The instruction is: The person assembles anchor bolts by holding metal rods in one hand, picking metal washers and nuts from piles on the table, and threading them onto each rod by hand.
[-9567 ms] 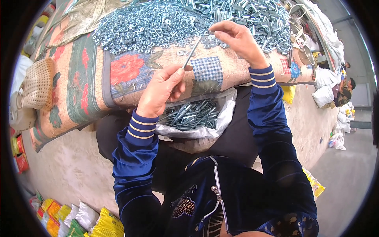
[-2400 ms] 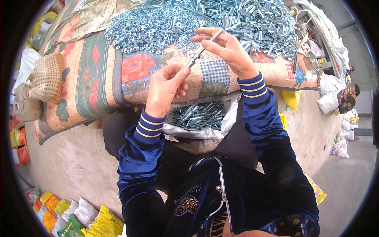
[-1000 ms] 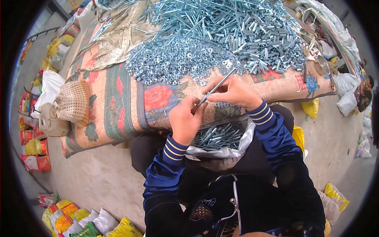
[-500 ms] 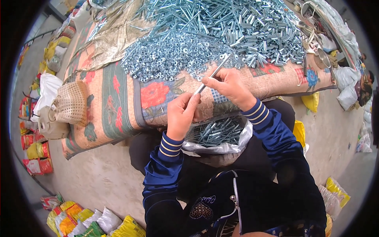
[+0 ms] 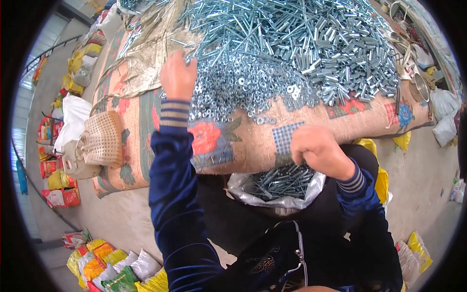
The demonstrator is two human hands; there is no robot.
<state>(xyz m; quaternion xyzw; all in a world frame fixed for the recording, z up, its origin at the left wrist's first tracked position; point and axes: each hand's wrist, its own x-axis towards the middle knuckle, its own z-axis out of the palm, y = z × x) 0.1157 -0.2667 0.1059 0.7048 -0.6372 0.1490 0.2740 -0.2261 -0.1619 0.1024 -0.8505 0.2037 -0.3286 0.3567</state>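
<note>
My left fingers (image 5: 177, 58) curled beside ring-shaped metal nuts (image 5: 233, 87), upper centre, right fingers (image 5: 298, 146) bent near crinkled bag (image 5: 239, 188), grasps unclear

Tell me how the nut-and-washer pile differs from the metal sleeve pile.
Shape: the nut-and-washer pile is made of short, ring-like pieces, while the metal sleeve pile is made of longer, narrow tubes.
Place: the nut-and-washer pile lies further left, by the left hand; the metal sleeve pile lies to the right, with neither hand at it.
Shared: both are loose, silvery metal heaps on the patterned quilt.
</note>
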